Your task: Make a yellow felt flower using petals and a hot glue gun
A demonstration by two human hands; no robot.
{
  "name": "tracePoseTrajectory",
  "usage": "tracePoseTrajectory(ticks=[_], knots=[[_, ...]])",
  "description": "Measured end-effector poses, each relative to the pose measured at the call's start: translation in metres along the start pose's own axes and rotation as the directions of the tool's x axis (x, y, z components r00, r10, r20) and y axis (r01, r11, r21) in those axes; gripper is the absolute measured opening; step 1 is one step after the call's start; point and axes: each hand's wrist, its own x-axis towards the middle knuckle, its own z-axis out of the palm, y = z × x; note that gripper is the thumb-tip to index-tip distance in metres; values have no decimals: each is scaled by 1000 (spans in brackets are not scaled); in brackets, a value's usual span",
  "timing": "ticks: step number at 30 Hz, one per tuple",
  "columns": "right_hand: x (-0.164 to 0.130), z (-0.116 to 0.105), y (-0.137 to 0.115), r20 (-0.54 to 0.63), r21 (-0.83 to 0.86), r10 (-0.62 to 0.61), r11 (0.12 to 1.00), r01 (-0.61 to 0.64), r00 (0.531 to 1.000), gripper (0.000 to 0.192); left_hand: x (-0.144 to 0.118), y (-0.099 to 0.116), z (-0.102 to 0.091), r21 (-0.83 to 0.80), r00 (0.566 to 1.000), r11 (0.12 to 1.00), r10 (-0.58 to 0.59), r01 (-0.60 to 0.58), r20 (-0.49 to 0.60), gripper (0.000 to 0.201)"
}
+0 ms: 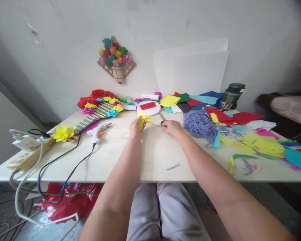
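Observation:
Near the middle of the table, my left hand (136,129) pinches a yellow crepe-paper flower (144,119) at its base. A thin brownish strand (156,125) runs from the flower across to my right hand (172,128), whose closed fingers grip its other end. Whether it is a stick or a string, I cannot tell. Just beyond my right fingers lies a pair of scissors (162,117), partly hidden by the hand. A white round disc (155,110) with a red paper rectangle (147,105) on it rests behind the flower.
A glue gun (94,134) and a power strip (31,155) with trailing cords occupy the left. Behind them lies a flower-trimmed woven stick piece (97,112). Purple yarn (199,125), coloured paper sheets (170,100), scraps and a dark green bottle (232,97) fill the right.

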Motion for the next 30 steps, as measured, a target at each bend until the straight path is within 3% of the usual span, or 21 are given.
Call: tracePoseTrajectory(ticks=[5,9,12,16,20,25,30], knots=[[-2,2,-2,6,-1,-7,1000,7,1000,16,-6,4,4,-77,998,995,-60,58,-19,10],[-6,5,-7,-64,-7,-61,998,60,996,19,-11,13,8,-161,995,985,-76,65,-59,9],[-6,8,-17,-130,-34,-158,987,155,979,22,-15,27,11,-225,985,973,-92,58,-145,5],[2,11,-40,-107,-15,-345,938,345,933,24,-21,56,7,-266,970,964,-42,-23,-238,1],[11,9,-82,-4,108,-444,891,442,896,25,-26,86,-15,-264,940,944,108,-199,-324,4],[17,7,-162,114,282,-395,893,352,912,30,-35,122,-49,-201,874,917,235,-344,-425,2],[18,13,-237,146,365,-449,853,374,882,36,-43,144,-81,-109,814,906,308,-409,-492,7]])
